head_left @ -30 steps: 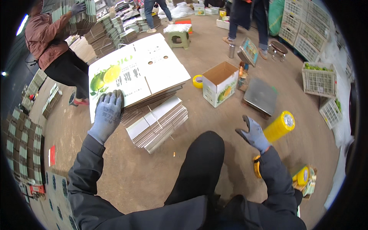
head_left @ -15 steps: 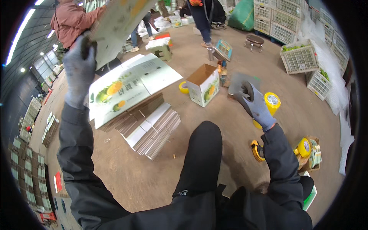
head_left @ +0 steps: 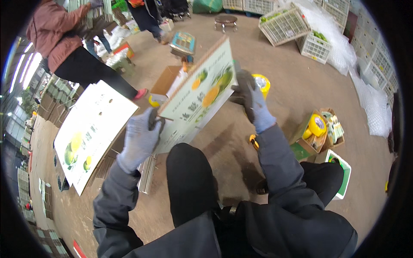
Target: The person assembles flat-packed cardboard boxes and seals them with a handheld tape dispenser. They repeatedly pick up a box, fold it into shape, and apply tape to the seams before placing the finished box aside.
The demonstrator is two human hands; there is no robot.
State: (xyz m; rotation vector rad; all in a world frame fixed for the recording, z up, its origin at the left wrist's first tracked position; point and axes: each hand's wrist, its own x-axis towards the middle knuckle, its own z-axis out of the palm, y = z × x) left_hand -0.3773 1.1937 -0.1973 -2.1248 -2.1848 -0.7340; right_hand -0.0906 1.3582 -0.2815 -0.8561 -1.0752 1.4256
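A flat, folded cardboard carton (head_left: 195, 96) printed with green and orange citrus fruit is held tilted in front of my knee. My left hand (head_left: 140, 139), in a grey-blue glove, grips its left edge. My right hand (head_left: 254, 101), gloved the same way, is closed on its right edge; part of those fingers is hidden or blurred. To the left lies a stack of similar flat cartons (head_left: 101, 114), white printed side up. Behind the held carton, partly covered by it, stands an open-topped box (head_left: 165, 80). A roll of yellow tape (head_left: 261, 84) sits just beyond my right hand.
An orange tape dispenser (head_left: 254, 141) lies below my right wrist. At right are a cardboard box (head_left: 318, 145) with yellow tape and a white-green container (head_left: 344, 172). Farther off stand fruit crates (head_left: 284, 29), a round stool (head_left: 226, 21) and a person in a pink jacket (head_left: 53, 36).
The carton has come down from the upper left to in front of my knee. My right hand has left the grey thing on the floor and taken the carton's right edge. The view has turned rightward.
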